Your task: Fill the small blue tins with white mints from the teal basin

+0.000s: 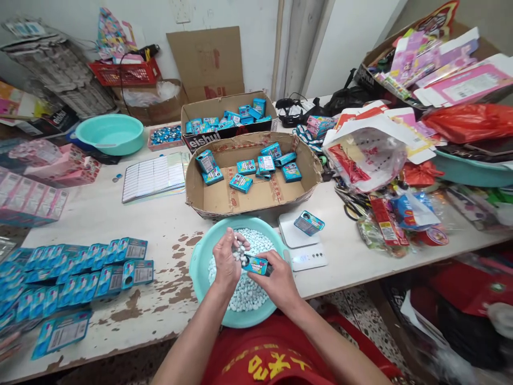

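Observation:
A turquoise basin [197,283] full of small white candies [247,295] is directly before me. Above it, my left hand [227,261] is closed around some of these candies, several showing between its fingers by the box mouth. My right hand [282,280] grips a small blue candy box [256,265] by its right end, tilted toward the left hand. To the right of the basin, a white digital scale [294,238] carries another blue box [309,222]. Behind the basin, a cut-down cardboard box [212,200] contains several blue boxes [241,183].
Rows of blue cartons [80,267] cover the table's left side, with another person's fingers [8,346] at the edge. Farther back are a second carton of blue boxes [232,118], a turquoise basin [110,133] and a sheet of labels [154,179]. Wrappers [387,219] and scissors [352,206] clutter the right.

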Tool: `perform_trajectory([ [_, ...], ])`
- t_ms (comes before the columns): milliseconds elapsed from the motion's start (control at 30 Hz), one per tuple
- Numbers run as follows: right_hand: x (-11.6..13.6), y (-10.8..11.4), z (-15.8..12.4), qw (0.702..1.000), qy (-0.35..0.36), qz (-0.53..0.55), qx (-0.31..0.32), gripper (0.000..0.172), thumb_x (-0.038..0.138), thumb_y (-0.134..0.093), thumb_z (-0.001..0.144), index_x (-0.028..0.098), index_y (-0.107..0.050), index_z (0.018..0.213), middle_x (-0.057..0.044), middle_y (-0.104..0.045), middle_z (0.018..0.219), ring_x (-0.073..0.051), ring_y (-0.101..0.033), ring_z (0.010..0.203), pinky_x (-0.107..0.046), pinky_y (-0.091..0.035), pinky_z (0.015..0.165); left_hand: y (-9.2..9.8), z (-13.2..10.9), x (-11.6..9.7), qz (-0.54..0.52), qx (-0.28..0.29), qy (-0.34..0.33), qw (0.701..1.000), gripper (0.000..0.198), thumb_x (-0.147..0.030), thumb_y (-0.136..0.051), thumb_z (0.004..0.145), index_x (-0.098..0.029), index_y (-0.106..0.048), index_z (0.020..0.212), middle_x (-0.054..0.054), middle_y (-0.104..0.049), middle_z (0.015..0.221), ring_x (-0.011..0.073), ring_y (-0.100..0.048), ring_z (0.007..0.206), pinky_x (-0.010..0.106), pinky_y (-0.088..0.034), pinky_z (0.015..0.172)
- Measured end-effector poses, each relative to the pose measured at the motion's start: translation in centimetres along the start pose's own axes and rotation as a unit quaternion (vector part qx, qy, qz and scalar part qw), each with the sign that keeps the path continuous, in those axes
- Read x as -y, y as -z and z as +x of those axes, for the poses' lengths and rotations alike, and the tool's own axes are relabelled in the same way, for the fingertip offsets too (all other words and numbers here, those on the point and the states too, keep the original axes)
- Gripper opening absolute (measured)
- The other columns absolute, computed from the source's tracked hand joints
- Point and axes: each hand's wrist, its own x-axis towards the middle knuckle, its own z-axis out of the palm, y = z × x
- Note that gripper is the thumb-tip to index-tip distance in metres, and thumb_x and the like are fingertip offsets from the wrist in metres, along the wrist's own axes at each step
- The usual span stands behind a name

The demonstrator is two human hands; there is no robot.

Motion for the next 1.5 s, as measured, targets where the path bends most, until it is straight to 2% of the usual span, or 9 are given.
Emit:
perform_trajectory([
  [133,0.0,0.4,0.1,1.0,0.004,0.013,-0.012,0.024,0.02,-0.072,0.065,0.022,-0.063,0.087,-0.003,-0.063,0.085,-0.022,-0.061,0.084,-0.033,-0.048,0.074,-0.4,-0.2,-0.1,0.002,0.01,-0.002,1.0,0.031,-0.042,-0.064,0.076,-0.017,-0.052,0.063,-0.002,-0.053,0.058,0.0118,-0.056,0.054,0.024,-0.044,0.054],
  [433,-0.4,0.2,0.1,1.0,-0.013,0.019,-0.016,0.024,0.018,-0.072,0.065,0.023,-0.063,0.087,-0.002,-0.063,0.086,-0.022,-0.061,0.085,-0.033,-0.047,0.075,-0.9,-0.5,0.6,0.034,-0.001,-0.003,0.999,0.037,-0.043,-0.067,0.073,-0.017,-0.047,0.055,-0.004,-0.047,0.052,0.0108,-0.053,0.05,0.024,-0.044,0.054],
  [633,-0.1,0.4,0.2,0.999,0.012,0.022,-0.034,0.026,0.018,-0.071,0.067,0.023,-0.063,0.091,-0.003,-0.064,0.088,-0.022,-0.06,0.087,-0.033,-0.047,0.076,-1.2,-0.6,0.8,0.069,-0.024,-0.063,0.995,0.028,-0.039,-0.068,0.073,-0.018,-0.051,0.069,-0.005,-0.051,0.054,0.0085,-0.05,0.049,0.021,-0.042,0.052],
  [800,-1.6,-0.2,0.4,0.999,-0.024,0.036,-0.033,0.023,0.018,-0.07,0.065,0.022,-0.064,0.087,-0.003,-0.064,0.085,-0.022,-0.061,0.084,-0.034,-0.048,0.074,-0.8,0.4,2.1,0.053,-0.035,0.007,0.998,0.037,-0.045,-0.071,0.068,-0.017,-0.048,0.065,-0.009,-0.037,0.046,0.0037,-0.033,0.037,0.016,-0.026,0.036],
  [933,-2.3,-0.2,0.5,0.995,-0.029,0.091,-0.04,0.024,0.021,-0.072,0.065,0.022,-0.065,0.087,-0.003,-0.065,0.088,-0.022,-0.061,0.085,-0.035,-0.048,0.077,-0.7,0.3,1.6,0.002,-0.009,0.054,0.999,0.039,-0.047,-0.074,0.065,-0.016,-0.05,0.07,-0.01,-0.033,0.047,0.0021,-0.03,0.036,0.014,-0.022,0.034],
  [1033,-2.8,0.2,0.4,0.984,-0.061,0.163,-0.029,0.027,0.027,-0.077,0.06,0.021,-0.066,0.084,-0.002,-0.065,0.084,-0.022,-0.062,0.082,-0.035,-0.049,0.076,-0.9,-0.2,0.4,-0.022,-0.001,0.076,0.997,0.038,-0.044,-0.076,0.064,-0.016,-0.051,0.07,-0.01,-0.034,0.048,0.0015,-0.031,0.037,0.014,-0.022,0.034],
  [1233,-4.2,0.4,-0.3,0.927,-0.176,0.33,0.007,0.039,0.031,-0.079,0.057,0.02,-0.061,0.09,0.001,-0.065,0.079,-0.019,-0.062,0.071,-0.032,-0.05,0.069,-0.8,-0.3,-1.1,-0.049,-0.012,0.069,0.996,0.037,-0.043,-0.076,0.065,-0.015,-0.052,0.07,-0.009,-0.033,0.046,0.0012,-0.028,0.036,0.013,-0.02,0.033],
  [1367,-3.9,0.2,-0.4,0.958,-0.126,0.256,-0.005,0.035,0.027,-0.08,0.056,0.019,-0.064,0.086,-0.001,-0.064,0.083,-0.02,-0.061,0.08,-0.034,-0.048,0.076,-0.9,-0.4,-0.2,-0.025,-0.01,0.06,0.998,0.036,-0.045,-0.074,0.067,-0.015,-0.053,0.07,-0.009,-0.034,0.046,0.0019,-0.03,0.037,0.014,-0.023,0.034],
  [1500,-3.4,0.1,-0.1,0.978,-0.076,0.191,-0.02,0.031,0.023,-0.079,0.057,0.02,-0.066,0.086,-0.001,-0.063,0.084,-0.021,-0.06,0.085,-0.034,-0.046,0.08,-1.4,-0.9,1.2,0.025,-0.01,0.015,1.0,0.034,-0.043,-0.072,0.069,-0.016,-0.053,0.068,-0.007,-0.04,0.048,0.0054,-0.043,0.043,0.017,-0.035,0.042],
])
